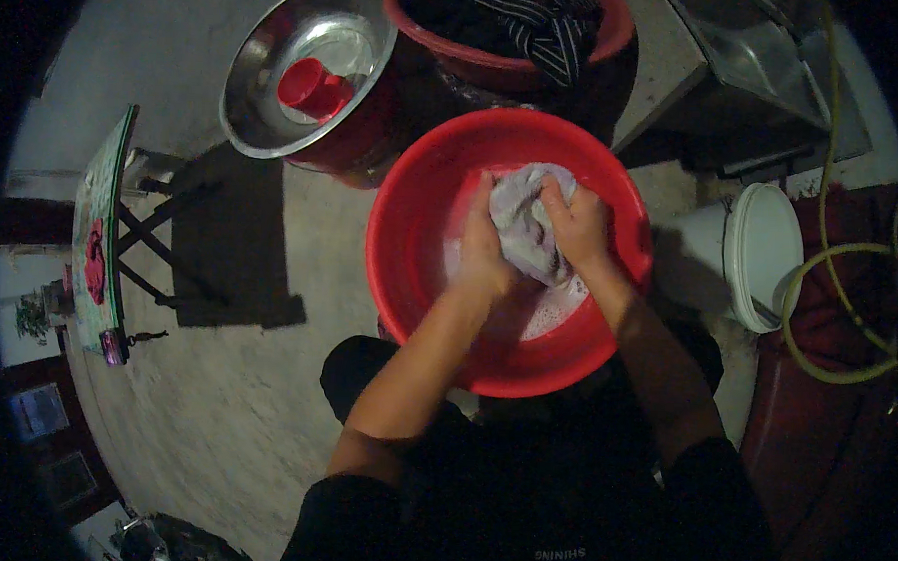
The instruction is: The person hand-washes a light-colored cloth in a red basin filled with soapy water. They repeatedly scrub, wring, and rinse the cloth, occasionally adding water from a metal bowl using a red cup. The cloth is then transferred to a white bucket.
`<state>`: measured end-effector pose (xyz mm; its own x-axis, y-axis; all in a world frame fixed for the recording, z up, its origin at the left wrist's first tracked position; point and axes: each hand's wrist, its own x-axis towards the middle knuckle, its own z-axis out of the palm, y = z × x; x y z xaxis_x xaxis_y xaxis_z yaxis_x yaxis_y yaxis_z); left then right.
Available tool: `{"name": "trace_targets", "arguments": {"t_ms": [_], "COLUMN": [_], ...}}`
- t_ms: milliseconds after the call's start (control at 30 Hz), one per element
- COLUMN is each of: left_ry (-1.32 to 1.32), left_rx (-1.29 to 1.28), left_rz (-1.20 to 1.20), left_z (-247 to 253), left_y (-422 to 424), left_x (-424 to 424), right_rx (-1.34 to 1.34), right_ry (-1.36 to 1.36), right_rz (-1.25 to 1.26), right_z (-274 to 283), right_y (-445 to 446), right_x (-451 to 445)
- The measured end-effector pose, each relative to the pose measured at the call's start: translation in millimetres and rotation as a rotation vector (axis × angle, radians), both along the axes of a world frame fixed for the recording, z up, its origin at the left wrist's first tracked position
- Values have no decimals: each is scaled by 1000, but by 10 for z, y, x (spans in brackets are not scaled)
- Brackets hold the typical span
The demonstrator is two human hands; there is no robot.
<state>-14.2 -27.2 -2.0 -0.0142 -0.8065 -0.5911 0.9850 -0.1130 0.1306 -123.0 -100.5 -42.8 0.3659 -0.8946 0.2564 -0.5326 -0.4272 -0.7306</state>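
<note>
A red plastic basin (390,278) stands in front of me with soapy, foamy water (555,310) in its bottom. Over the water, a wet, crumpled whitish cloth (525,216) is held between both hands. My left hand (483,244) grips the cloth's left side, slightly blurred. On the other side, my right hand (581,222) has its fingers closed on the cloth's upper right part. Folds of the cloth hide some of the fingertips.
Beyond the basin are a metal bowl (240,102) holding a red plastic mug (304,86), and a reddish tub (464,55) with dark and striped clothes (550,32). A white bucket (750,254) and yellowish hose (795,352) are right; a folding table (114,195) stands left.
</note>
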Motion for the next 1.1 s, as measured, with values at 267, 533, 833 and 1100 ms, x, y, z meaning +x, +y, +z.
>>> {"name": "trace_targets", "arguments": {"t_ms": [267, 533, 833, 1100], "left_ry": [-183, -3, 16, -117], "left_rx": [15, 64, 221, 188], "left_rz": [8, -85, -18, 69], "left_z": [-205, -134, -247, -109], "left_y": [-43, -49, 68, 62], "left_x": [298, 197, -276, -80], "right_rx": [353, 56, -96, 68], "right_ry": [-570, -123, -13, 109], "right_rz": [109, 369, 59, 104], "right_z": [318, 534, 244, 281], "right_y": [71, 410, 225, 334], "right_x": [103, 110, 125, 225]}}
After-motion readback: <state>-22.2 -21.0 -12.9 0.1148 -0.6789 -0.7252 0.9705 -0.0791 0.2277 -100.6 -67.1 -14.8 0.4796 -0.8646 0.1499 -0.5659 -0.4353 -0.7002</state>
